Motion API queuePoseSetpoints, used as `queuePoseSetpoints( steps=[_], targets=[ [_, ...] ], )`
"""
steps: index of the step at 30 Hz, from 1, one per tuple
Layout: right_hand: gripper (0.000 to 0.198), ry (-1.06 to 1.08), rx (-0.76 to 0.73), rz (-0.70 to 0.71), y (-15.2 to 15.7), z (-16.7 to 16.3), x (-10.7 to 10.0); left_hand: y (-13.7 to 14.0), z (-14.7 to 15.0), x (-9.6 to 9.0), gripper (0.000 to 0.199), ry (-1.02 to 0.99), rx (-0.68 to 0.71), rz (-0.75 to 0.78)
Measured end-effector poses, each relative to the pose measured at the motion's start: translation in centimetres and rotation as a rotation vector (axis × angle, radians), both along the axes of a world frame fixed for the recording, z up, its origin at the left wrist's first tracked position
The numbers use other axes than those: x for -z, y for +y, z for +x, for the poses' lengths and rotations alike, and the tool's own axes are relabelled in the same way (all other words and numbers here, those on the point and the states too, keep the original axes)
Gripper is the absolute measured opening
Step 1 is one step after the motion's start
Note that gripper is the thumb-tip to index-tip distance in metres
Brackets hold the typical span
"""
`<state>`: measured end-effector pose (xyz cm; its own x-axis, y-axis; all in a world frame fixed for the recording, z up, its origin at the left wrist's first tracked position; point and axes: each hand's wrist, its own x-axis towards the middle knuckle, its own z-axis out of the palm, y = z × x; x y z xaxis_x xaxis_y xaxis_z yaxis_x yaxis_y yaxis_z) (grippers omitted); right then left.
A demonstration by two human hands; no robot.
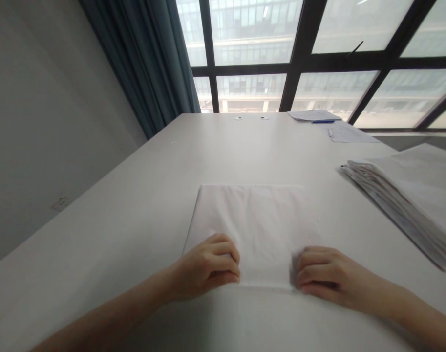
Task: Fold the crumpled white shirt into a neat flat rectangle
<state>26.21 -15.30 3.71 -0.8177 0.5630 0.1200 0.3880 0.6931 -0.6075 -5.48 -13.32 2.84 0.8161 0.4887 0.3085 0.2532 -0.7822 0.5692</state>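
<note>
A folded white cloth (265, 225) lies flat on the white table in front of me, with soft creases running through its upper layer. My left hand (211, 264) is at its near left corner, fingers curled and thumb closed against the near edge. At the near right corner, my right hand (327, 274) is closed in the same way, slightly blurred. Both hands seem to pinch the cloth's near edge; the palms and the corners beneath them are hidden.
A thick stack of folded white material (416, 190) rests on the table (142, 215) at the right. Farther back are white papers (310, 116), a blue pen (323, 121) and another sheet (352, 134). A dark blue curtain (145, 58) and windows stand behind the table.
</note>
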Motion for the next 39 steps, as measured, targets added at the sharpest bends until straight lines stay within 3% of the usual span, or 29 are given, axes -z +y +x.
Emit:
queuePoseSetpoints(
  steps=[4,8,12,14,17,19,22,25,31,39],
  targets=[
    [0.027,0.067,0.128,-0.001,0.1,0.3,0.9,0.2,-0.3,0.0,0.013,0.078,0.007,-0.027],
    [0.022,0.134,0.338,0.069,0.2,0.8,1.2,0.0,-0.4,0.0,0.029,0.22,0.064,0.098],
    [0.013,0.093,0.201,0.109,0.4,0.9,0.5,-0.4,-0.3,0.0,0.035,0.28,0.066,0.218],
    [0.02,0.023,0.103,0.129,0.3,0.8,0.2,-0.6,-0.2,0.0,0.034,0.272,0.049,0.263],
    [0.023,-0.017,0.118,0.168,0.2,0.8,0.1,-0.7,-0.2,0.1,0.035,0.245,0.032,0.295],
    [0.021,0.011,0.298,0.22,0.4,1.1,0.6,-0.7,-0.2,0.1,0.034,0.226,0.04,0.298],
    [0.024,0.062,0.712,0.264,1.2,1.9,1.8,-0.6,-0.1,0.1,0.035,0.193,0.054,0.283],
    [0.037,0.114,0.923,0.159,2.2,2.7,2.9,-0.7,-0.1,0.1,0.037,0.154,0.039,0.26],
    [0.05,0.247,1.002,-0.066,2.8,2.8,3.1,-0.8,0.0,0.5,0.029,0.008,-0.041,0.255],
    [0.053,0.425,1.007,-0.22,2.8,3.0,2.3,-0.2,-0.2,0.7,0.017,-0.122,-0.294,-0.112]
  ],
)
